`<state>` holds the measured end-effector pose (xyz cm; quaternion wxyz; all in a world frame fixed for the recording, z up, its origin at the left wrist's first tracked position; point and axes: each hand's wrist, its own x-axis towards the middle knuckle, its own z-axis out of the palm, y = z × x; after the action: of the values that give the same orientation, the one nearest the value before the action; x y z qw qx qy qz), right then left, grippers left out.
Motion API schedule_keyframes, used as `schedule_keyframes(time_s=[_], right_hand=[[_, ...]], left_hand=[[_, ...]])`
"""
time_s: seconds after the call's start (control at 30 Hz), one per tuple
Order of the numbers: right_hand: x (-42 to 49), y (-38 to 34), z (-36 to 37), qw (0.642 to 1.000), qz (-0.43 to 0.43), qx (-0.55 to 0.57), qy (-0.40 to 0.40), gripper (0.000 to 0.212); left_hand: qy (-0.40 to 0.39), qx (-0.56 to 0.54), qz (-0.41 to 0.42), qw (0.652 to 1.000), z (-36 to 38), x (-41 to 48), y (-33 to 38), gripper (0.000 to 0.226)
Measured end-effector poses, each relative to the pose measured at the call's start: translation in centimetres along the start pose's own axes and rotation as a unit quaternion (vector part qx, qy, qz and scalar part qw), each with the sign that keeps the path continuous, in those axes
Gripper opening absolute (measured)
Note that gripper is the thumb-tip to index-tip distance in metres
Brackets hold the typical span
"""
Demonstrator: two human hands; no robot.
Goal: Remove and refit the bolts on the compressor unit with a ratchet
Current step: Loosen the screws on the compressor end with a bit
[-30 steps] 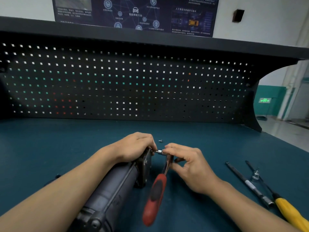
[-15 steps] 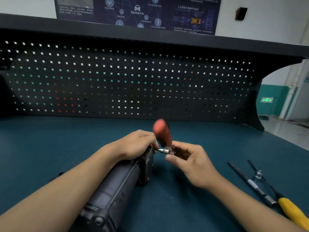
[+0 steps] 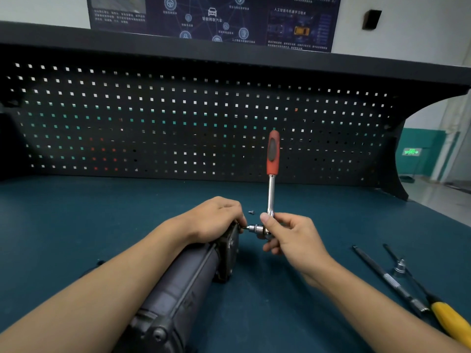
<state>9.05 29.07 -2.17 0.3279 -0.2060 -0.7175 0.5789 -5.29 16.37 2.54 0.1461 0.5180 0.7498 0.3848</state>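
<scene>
Compressor unit (image 3: 183, 284) lies on its side on the bench (image 3: 102, 212), long dark body running from the near edge toward the middle, end plate (image 3: 230, 248) at the far end. Left hand (image 3: 214, 217) sits on top of that end, fingers curled over the plate's upper edge & gripping it, fingertips just beside the socket (image 3: 254, 228). Right hand (image 3: 293, 235) pinches the ratchet (image 3: 271, 189) at its head, thumb on top, other fingers wrapped under. The socket points left into the plate's top corner. Red handle (image 3: 273, 154) stands straight up, no hand on it. The bolt under the socket is mostly hidden, so can't tell how far it's threaded. One loose bolt (image 3: 251, 212) lies on the bench just behind the socket. Unit looks like cast metal: prob. heavy & rigid, won't slide much, but the round body could roll, so pinning it at the plate end near the bolt makes sense. Ratchet is stiff steel w/ a rubbery grip. Holding at the head suits quick spinning at low torque; for breaking loose or final tightening, take the red handle. Small bolts are light, roll easily, easy to lose. Extension bar (image 3: 387, 278) & yellow-handled tool (image 3: 448, 319) lie well apart on the right.
</scene>
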Motion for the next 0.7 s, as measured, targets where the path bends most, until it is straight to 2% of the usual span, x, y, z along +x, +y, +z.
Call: schedule_keyframes(time_s=[0.13, 0.33, 0.5, 0.63, 0.7], right_hand=[[0.1, -0.3, 0.4, 0.998, 0.062, 0.005, 0.007, 0.038], [0.2, -0.5, 0.5, 0.987, 0.147, 0.058, -0.005, 0.034], [0.2, -0.7, -0.1, 0.998, 0.063, -0.001, -0.026, 0.033], [0.3, -0.7, -1.0, 0.995, -0.032, -0.057, -0.069, 0.018], [0.4, -0.6, -1.4, 0.991, -0.065, -0.076, -0.090, 0.014]], left_hand=[[0.000, 0.000, 0.003, 1.000, 0.0, 0.1, -0.1, 0.029], [-0.002, -0.008, 0.001, 1.000, 0.0, 0.1, -0.1, 0.029], [-0.001, -0.010, -0.003, 1.000, 0.0, 0.0, 0.0, 0.026], [-0.013, 0.027, 0.005, 1.000, 0.2, -0.1, -0.2, 0.011], [-0.030, 0.053, 0.003, 0.998, 0.3, 0.0, -0.2, 0.014]])
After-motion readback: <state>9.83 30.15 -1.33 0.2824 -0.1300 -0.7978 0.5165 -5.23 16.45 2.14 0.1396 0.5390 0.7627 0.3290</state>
